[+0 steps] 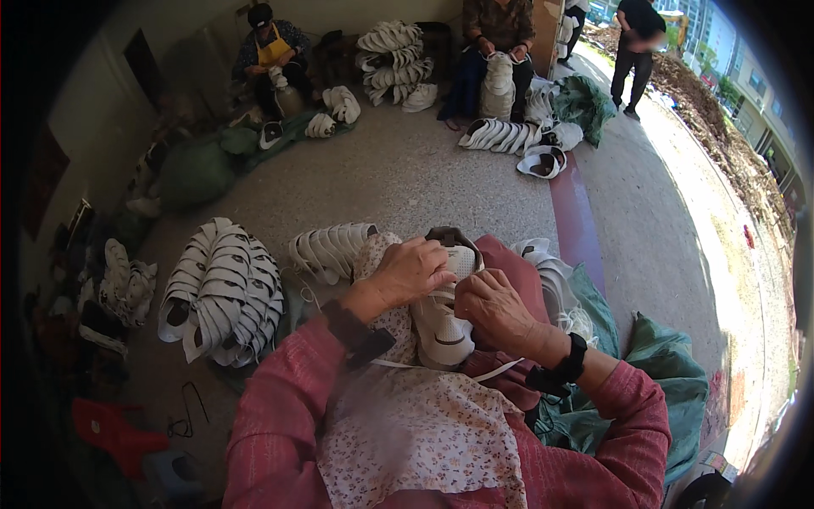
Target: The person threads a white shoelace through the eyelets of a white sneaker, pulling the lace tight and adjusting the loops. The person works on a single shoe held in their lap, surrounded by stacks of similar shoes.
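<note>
A white shoe upper [444,332] with a dark collar lies across my lap, its toe toward me. My left hand [413,270] is closed on its left edge, fingers bent over the tongue area. Against the opposite edge, my right hand [492,307] is closed in a pinch; its fingertips hide whatever is between them. White lace [500,371] trails out on both sides of the toe over my floral apron [415,428].
Stacked white shoe uppers [222,293] stand at left, with another row [332,248] ahead. Green sacking [670,373] lies at right, a red plastic stool [119,437] lower left. Two seated people [275,55] handle shoe uppers farther off; another person [638,42] stands outside.
</note>
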